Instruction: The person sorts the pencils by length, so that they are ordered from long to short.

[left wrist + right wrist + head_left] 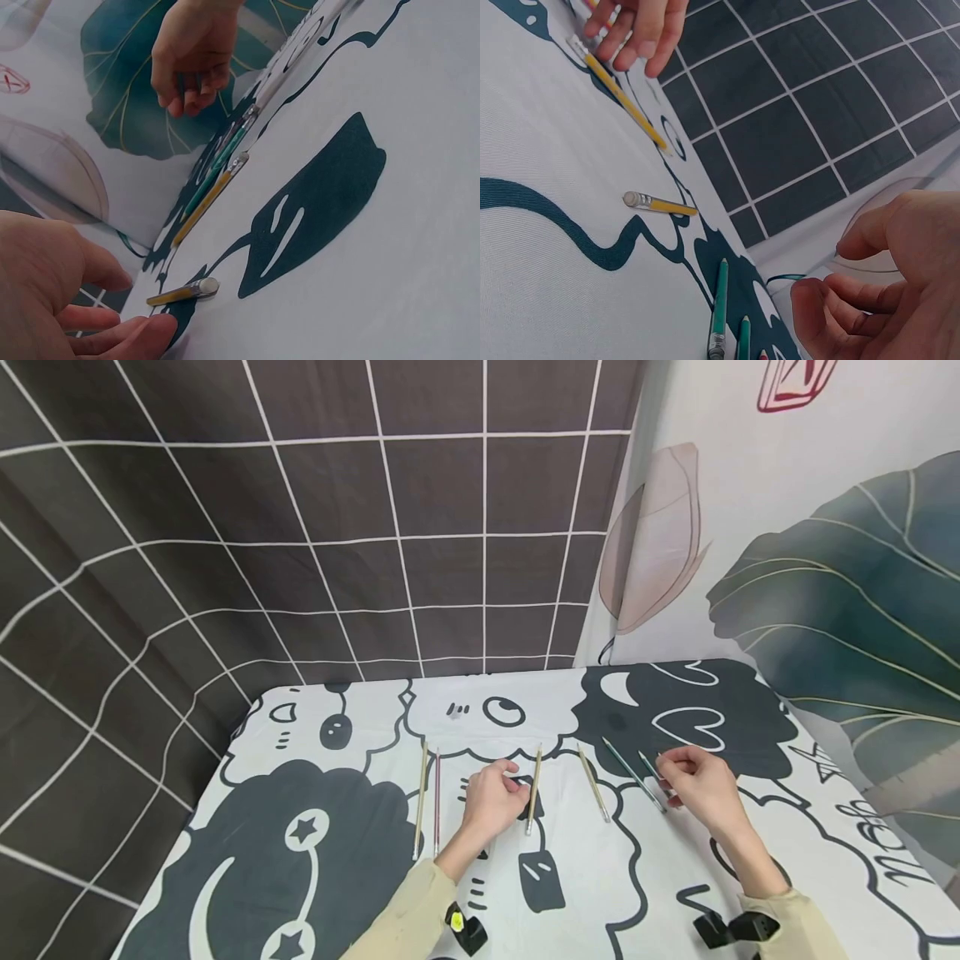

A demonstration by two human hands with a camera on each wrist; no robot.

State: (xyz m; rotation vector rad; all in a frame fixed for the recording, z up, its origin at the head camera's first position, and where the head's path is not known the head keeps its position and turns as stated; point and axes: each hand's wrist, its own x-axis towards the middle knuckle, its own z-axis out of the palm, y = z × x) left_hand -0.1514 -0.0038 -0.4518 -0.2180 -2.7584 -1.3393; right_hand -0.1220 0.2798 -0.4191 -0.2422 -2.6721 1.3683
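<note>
My left hand (495, 797) hovers beside a yellow pencil (535, 785) with a white eraser. In the left wrist view, its thumb and loosely bent fingers (154, 334) stand apart and hold nothing; whether a fingertip touches that pencil I cannot tell. On the right, my right hand (697, 785) is over the ends of two green pencils, one (633, 774) fully in sight and the other (651, 767) partly covered. The right wrist view has its fingers loosely bent with nothing between them. A red tip (763, 354) peeks out at the bottom of that view.
Another yellow pencil (594, 783) lies between the hands. Left of the left hand, a yellow pencil (421, 802) and a reddish pencil (437, 802) lie side by side. The black-and-white patterned cloth (570, 860) covers the table, with a dark gridded curtain (435, 568) behind.
</note>
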